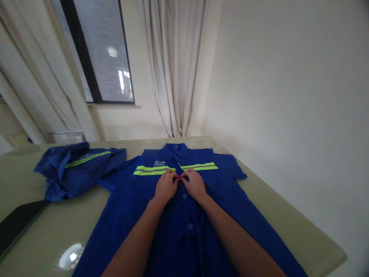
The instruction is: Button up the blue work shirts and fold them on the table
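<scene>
A blue work shirt [129,215] with yellow-green reflective stripes lies spread on the table, its collar at the far end. My left hand [167,184] and my right hand [193,184] meet at the front placket, just below the chest stripe. Both pinch the placket fabric, fingertips touching or nearly so. Whatever small part sits between the fingertips is hidden. Nearer to me on the placket, an upper button [184,196] and a lower button [190,226] show.
A second blue garment [77,177] lies crumpled at the left, touching the shirt's sleeve. A dark flat panel [21,221] is on the table [63,221] at the left edge. A wall [288,115] borders the right side; curtains [175,69] and a window [106,50] are behind.
</scene>
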Demonstrator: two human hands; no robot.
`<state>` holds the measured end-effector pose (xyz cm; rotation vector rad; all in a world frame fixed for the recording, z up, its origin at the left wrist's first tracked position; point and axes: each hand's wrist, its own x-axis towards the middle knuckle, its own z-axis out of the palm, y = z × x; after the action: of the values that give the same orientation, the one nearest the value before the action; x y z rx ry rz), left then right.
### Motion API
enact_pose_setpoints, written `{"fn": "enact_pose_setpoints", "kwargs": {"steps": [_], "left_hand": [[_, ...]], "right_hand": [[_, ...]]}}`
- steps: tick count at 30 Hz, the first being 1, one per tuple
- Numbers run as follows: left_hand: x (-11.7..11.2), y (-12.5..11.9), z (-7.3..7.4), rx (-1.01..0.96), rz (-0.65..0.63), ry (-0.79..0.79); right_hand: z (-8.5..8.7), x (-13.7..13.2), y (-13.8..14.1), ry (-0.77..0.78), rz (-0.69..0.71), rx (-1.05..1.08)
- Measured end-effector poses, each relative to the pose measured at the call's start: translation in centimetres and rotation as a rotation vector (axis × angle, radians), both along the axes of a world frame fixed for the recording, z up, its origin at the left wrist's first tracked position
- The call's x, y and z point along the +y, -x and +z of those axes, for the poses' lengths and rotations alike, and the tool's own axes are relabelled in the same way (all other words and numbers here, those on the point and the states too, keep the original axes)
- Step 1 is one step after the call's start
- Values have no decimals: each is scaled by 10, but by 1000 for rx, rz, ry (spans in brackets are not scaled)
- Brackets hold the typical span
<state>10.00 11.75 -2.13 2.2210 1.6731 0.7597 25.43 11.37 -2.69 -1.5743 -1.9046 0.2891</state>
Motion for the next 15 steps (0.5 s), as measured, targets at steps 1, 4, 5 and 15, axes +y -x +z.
{"fn": "enact_pose_setpoints", "kwargs": {"steps": [1,4,5,15], "left_hand": [[-1,2,1,17,-16,-5],[-6,3,4,65,-39,-31],[-8,2,5,79,-44,-42],[-6,4,2,106,51,-11]], "right_hand": [[-1,2,-1,-5,4,23],[-6,11,-3,30,-3,178],[-8,14,-4,51,-10,232],[-11,21,-7,58,1,348]]}}
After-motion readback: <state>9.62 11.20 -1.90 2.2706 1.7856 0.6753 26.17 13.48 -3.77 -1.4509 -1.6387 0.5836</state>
